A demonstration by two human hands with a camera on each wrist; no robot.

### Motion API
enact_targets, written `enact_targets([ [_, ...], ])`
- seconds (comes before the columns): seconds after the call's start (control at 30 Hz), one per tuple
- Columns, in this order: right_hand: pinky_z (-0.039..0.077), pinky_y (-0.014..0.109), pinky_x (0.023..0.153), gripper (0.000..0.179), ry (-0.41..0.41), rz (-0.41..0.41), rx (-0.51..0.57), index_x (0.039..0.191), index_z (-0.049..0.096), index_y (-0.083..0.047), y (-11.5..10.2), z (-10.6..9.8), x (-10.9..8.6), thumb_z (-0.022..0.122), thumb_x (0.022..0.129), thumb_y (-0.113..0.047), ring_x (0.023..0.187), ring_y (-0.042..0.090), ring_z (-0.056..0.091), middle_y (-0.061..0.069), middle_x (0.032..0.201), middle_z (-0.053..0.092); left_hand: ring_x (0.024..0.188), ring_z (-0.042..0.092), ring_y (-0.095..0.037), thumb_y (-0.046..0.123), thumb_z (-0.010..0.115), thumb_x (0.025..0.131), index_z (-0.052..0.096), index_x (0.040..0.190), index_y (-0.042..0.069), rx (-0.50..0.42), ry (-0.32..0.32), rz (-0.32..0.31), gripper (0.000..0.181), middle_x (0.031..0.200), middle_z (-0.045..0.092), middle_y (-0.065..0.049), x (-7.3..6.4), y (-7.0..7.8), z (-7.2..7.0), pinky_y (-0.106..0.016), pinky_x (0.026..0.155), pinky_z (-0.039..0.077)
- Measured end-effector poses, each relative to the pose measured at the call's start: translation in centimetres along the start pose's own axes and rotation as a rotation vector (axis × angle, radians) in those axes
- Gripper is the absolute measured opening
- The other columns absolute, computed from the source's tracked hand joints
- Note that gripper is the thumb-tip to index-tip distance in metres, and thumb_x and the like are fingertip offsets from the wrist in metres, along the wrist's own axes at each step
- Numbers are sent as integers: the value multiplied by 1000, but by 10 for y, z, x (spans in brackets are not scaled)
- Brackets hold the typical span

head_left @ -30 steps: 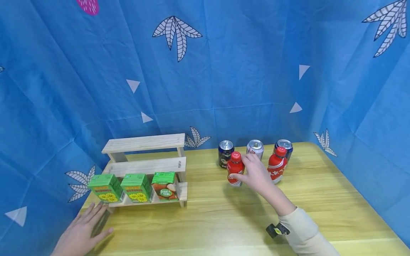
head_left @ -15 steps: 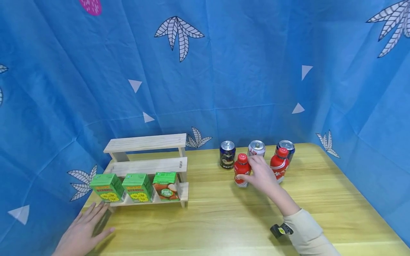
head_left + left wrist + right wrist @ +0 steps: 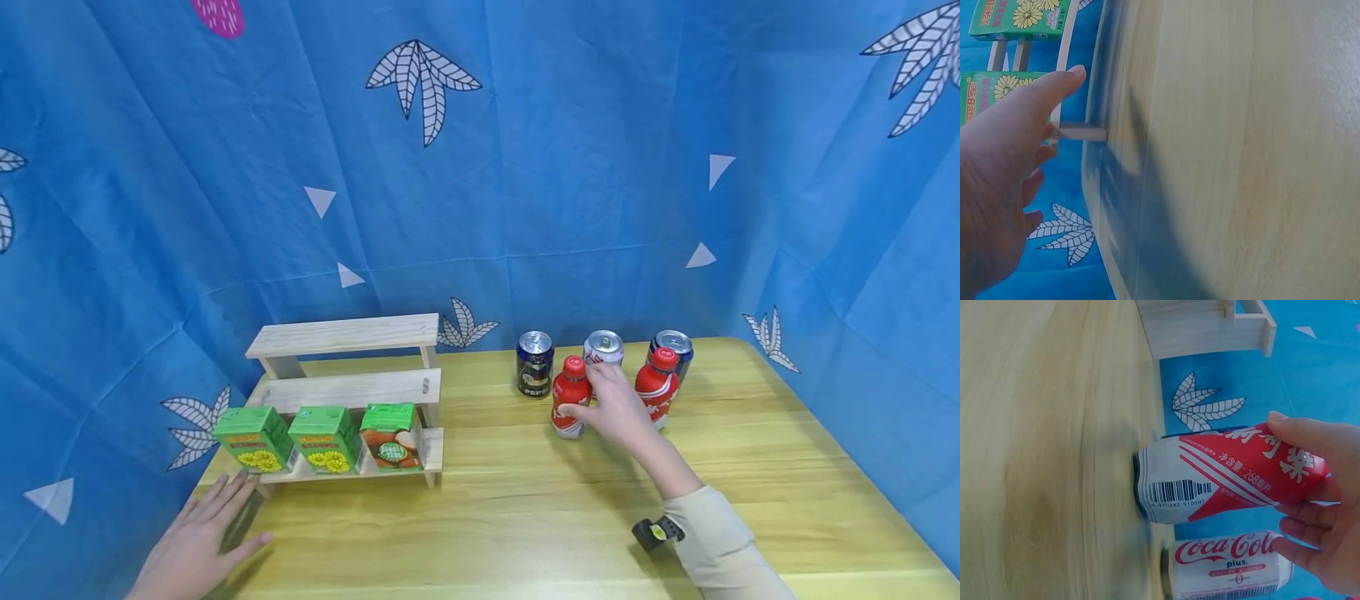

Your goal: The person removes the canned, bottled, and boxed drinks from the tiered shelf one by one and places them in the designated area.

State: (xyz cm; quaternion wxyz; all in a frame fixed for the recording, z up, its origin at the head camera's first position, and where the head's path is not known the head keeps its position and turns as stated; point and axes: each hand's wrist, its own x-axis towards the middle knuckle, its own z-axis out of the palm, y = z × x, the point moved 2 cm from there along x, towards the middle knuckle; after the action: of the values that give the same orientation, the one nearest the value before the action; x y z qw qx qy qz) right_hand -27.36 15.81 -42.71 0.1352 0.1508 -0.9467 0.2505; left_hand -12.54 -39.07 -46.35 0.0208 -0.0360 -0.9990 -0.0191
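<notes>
Btl (image 3: 1232,475): red/wht, diag wht stripes, red cap (image 3: 574,365) | R hand (image 3: 618,408) pinching btl | L hand (image 3: 193,537) spread

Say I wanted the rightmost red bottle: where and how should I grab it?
I'd probably grip the upper body of that rightmost red bottle, below its cap, coming from the front right. It seems to stand upright and narrows toward the cap; the dark blue can is close behind, and the right hand crowds its left.
</notes>
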Motion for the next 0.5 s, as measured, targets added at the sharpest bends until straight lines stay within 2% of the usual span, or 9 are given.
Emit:
enact_targets([
  [0.27,47,57,102,71,-60,26,28,130,54,7,6,0,4,80,79,-36,123,40,49,24,130,56,135,35,-53,73,53,84,39,146,-2,9,-13,-12,99,150,37,-30,0,2,-1,-70,112,23],
  [0.5,45,59,104,76,-75,41,56,135,49,8,8,0,5,79,80,-35,127,43,46,27,136,52,134,35,-54,72,54,84,39,146,-2,0,-12,-8,98,150,37,-30,0,2,-2,-70,111,24],
])
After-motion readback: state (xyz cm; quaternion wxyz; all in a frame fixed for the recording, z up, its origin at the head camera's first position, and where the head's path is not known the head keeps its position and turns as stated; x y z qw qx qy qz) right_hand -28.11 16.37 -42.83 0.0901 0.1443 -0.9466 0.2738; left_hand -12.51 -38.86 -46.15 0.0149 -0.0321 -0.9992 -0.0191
